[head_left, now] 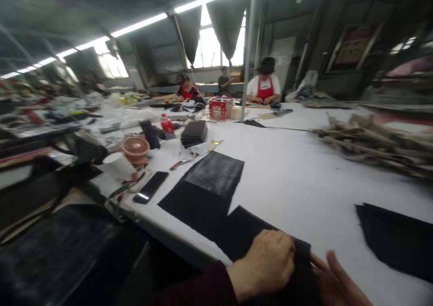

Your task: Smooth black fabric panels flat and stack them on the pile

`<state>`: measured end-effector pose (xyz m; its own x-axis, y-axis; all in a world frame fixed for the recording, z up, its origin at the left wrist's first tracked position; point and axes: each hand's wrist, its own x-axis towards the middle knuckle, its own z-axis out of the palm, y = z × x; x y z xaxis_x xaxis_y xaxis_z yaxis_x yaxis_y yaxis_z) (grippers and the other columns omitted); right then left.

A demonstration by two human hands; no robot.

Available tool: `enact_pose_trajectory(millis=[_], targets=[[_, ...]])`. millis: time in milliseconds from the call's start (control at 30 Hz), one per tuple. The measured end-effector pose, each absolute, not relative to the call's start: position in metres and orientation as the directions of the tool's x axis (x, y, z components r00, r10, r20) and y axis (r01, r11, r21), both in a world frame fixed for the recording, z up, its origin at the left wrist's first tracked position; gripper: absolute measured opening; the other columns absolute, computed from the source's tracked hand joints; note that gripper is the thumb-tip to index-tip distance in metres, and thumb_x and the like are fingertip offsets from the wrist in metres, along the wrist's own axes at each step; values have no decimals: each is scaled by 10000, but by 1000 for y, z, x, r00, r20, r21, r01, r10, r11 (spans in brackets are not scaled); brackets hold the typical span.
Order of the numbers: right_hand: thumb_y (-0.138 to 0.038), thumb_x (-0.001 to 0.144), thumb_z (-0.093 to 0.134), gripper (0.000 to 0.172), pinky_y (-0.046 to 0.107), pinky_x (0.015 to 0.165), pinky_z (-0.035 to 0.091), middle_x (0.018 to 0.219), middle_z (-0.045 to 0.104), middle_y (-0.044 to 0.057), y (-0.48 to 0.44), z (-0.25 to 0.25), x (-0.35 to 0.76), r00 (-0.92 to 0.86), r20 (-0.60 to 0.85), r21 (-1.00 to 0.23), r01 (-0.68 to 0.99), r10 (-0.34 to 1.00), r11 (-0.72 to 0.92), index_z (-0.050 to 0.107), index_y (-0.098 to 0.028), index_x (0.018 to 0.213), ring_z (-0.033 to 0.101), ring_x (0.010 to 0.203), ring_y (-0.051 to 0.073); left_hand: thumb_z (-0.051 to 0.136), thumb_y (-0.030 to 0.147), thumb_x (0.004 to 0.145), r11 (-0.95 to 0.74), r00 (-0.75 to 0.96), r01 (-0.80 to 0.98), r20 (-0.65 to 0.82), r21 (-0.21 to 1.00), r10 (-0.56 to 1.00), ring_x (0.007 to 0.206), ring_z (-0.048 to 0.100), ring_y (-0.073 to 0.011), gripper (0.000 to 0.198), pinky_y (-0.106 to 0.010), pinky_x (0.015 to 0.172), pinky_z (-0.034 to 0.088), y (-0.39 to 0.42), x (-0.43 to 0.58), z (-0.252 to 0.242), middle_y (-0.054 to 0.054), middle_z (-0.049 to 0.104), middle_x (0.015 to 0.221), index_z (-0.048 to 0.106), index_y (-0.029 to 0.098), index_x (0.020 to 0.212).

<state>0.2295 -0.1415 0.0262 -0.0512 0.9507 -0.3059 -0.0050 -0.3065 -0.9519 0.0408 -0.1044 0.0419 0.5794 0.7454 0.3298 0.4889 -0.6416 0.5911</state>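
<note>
My left hand [265, 263] is curled into a closed grip on a piece of black fabric [248, 229] at the table's near edge. Beside it, at the fabric's right edge, is my right hand [341, 281], slightly blurred. Its thumb stands apart from the fingers, whose tips touch or lie just behind the fabric's edge. Farther left lies a black fabric piece [198, 202], with a greyish-faced panel [216, 173] at its upper end. Another dark piece [399, 238] rests flat on the right.
On the white table [291, 171] are a phone [151, 187], a pink fan [135, 149], a stack of dark pieces [194, 133], a red-labelled bottle [167, 125] and a red box [219, 108]. Fabric heaps [382, 139] lie right. A pole [248, 53] rises mid-table. People work beyond.
</note>
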Motion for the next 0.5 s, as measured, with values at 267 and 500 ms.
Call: enact_pose_trajectory(millis=[267, 500], targets=[[-505, 696, 770, 480, 315, 694, 554, 945, 727, 87, -171, 20, 229, 26, -481, -846, -277, 876, -456, 690, -183, 1044, 706, 816, 235, 517, 135, 919, -662, 633, 528, 274, 531, 724, 1151, 572, -225, 245, -393, 1033, 435, -117, 17, 26, -61, 633, 1226, 574, 210, 1145], [-471, 728, 705, 360, 296, 657, 526, 955, 720, 86, -166, 18, 261, 23, -467, -852, -281, 884, -442, 698, -224, 990, 693, 785, 212, 585, 193, 888, -692, 652, 588, 261, 419, 712, 1252, 541, -258, 383, -424, 1089, 443, -93, 3, 19, -63, 584, 1360, 586, 245, 1268]])
